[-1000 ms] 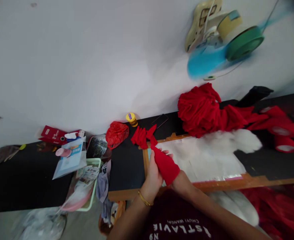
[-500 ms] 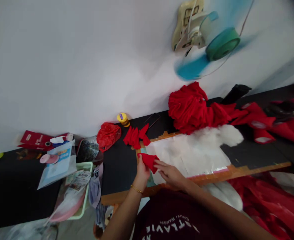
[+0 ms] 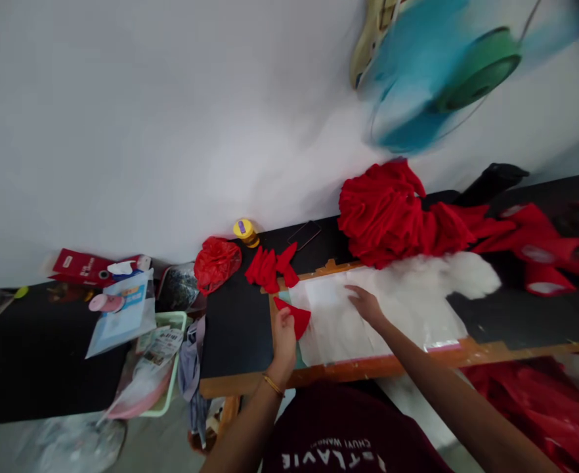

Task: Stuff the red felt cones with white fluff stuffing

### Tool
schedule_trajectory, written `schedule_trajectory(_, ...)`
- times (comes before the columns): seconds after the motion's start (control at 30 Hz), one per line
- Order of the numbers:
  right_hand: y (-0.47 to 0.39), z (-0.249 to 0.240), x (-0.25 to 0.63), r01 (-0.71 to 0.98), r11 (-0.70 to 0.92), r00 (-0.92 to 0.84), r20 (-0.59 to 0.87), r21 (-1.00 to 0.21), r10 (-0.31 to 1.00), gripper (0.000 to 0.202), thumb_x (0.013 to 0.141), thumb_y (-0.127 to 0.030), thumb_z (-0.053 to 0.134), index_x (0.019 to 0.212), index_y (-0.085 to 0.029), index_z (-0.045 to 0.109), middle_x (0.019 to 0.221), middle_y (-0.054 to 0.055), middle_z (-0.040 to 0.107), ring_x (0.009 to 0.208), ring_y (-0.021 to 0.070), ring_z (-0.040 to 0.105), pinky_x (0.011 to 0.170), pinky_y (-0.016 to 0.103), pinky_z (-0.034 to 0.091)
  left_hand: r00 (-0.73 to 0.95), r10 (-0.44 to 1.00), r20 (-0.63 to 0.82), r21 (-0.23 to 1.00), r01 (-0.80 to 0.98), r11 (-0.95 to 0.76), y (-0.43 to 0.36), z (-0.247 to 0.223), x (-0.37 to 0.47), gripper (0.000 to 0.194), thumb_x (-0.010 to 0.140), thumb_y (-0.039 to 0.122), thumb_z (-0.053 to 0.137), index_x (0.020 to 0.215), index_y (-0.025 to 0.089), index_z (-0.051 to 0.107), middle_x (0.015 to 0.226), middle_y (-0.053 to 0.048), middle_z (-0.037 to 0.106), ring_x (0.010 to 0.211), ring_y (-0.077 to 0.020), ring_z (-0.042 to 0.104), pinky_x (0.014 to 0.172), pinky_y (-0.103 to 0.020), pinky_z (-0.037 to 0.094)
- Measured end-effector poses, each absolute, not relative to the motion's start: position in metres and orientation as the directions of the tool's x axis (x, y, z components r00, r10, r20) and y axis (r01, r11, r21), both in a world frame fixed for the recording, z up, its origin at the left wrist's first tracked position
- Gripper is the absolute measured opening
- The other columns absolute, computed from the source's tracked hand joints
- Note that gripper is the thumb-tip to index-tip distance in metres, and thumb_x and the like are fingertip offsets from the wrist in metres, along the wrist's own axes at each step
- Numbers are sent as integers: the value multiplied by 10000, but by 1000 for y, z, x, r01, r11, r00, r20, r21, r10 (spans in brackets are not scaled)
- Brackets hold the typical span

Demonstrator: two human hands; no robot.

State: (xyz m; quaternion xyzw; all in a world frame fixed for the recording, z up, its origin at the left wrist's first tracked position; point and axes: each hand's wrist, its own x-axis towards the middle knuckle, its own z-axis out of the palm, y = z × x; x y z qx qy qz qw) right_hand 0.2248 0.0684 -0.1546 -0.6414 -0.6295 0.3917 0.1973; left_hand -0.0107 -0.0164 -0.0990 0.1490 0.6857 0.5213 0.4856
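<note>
My left hand (image 3: 284, 338) pinches a small cone-shaped piece of red cloth (image 3: 301, 320) over the left end of a white sheet (image 3: 319, 338). My right hand (image 3: 367, 306) is apart from it, stretched out over the sheet with its fingers extended and nothing visible in them. Fluffy white stuffing (image 3: 422, 282) lies to the right of that hand, spread along the sheet. Beyond my left hand, several small red cloth pieces (image 3: 264, 268) lie in a row on the black tabletop (image 3: 233, 335).
A big heap of red cloth (image 3: 383, 213) sits against the wall, with red cloth cones (image 3: 540, 253) to its right. A phone (image 3: 305, 234), a yellow-lidded jar (image 3: 246, 232) and a red plastic bag (image 3: 217, 264) lie at the back. Above right, a blue fan (image 3: 481, 69) spins.
My right hand has left the red cloth piece and moved right, over the sheet. My left hand still holds the piece. The view has shifted slightly.
</note>
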Motion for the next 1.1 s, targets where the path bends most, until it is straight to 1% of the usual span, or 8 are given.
schedule_trajectory(0.1, 60, -135, 221, 471, -227, -143, -328, -852, 934, 438, 850, -292, 488, 1274, -207, 562, 992, 39, 717, 733, 187, 659, 669, 326, 564, -329, 821, -468, 879, -273, 392, -7, -86, 18, 481, 664, 248, 787, 1123, 204, 650, 1072, -79, 654, 768, -136, 599, 652, -235, 478)
schedule_trajectory(0.2, 48, -108, 209, 277, -297, -168, -350, -914, 921, 491, 787, -345, 585, 1247, -178, 551, 1051, 66, 701, 799, 208, 662, 702, 336, 552, -174, 908, -380, 921, -159, 355, 8, -72, 39, 561, 611, 155, 802, 1151, 232, 673, 1135, -83, 636, 738, -128, 572, 587, -216, 458)
schedule_trajectory(0.4, 38, -78, 204, 103, -354, -333, -368, -930, 868, 456, 809, -450, 608, 1167, -169, 634, 1017, 74, 726, 865, 218, 661, 753, 327, 532, -128, 937, -326, 943, 32, 332, 28, -66, 35, 214, 647, 37, 649, 758, 195, 740, 746, -9, 655, 565, -110, 535, 560, -222, 420)
schedule_trajectory(0.57, 48, -91, 224, 248, -359, -99, -392, -900, 915, 300, 696, -422, 665, 835, -161, 715, 587, -24, 613, 525, 131, 514, 543, 260, 428, -218, 916, -337, 937, 13, 348, 27, -73, 18, 148, 727, 101, 602, 740, 181, 726, 739, -18, 668, 512, -105, 539, 510, -222, 377)
schedule_trajectory(0.63, 54, -96, 227, 273, -334, -56, -361, -902, 931, 285, 670, -430, 676, 783, -171, 712, 525, -43, 563, 489, 124, 484, 522, 257, 410, -249, 905, -345, 935, -8, 354, 25, -76, 14, 148, 727, 121, 635, 813, 184, 738, 768, -22, 685, 537, -113, 563, 524, -222, 394)
schedule_trajectory(0.73, 61, -97, 227, 271, -308, -19, -325, -912, 945, 303, 671, -455, 664, 793, -182, 714, 596, -14, 625, 502, 130, 512, 528, 264, 425, -289, 879, -380, 924, -67, 377, 23, -81, 8, 214, 690, 128, 698, 891, 188, 740, 762, -13, 692, 554, -121, 575, 554, -226, 428)
schedule_trajectory(0.93, 64, -97, 226, 262, -303, 11, -311, -916, 950, 319, 649, -462, 656, 801, -186, 709, 668, 16, 671, 550, 151, 549, 570, 285, 464, -323, 845, -426, 905, -140, 402, 21, -92, -1, 177, 687, 180, 748, 863, 168, 730, 694, -7, 654, 560, -125, 566, 578, -232, 454)
schedule_trajectory(1.1, 63, -99, 224, 264, -277, 7, -285, -924, 959, 348, 674, -485, 646, 834, -183, 713, 711, 25, 684, 602, 165, 566, 598, 298, 480, -287, 844, -452, 888, -231, 397, 17, -92, 4, 269, 714, 284, 769, 955, 176, 722, 801, -26, 640, 637, -121, 571, 584, -226, 485)
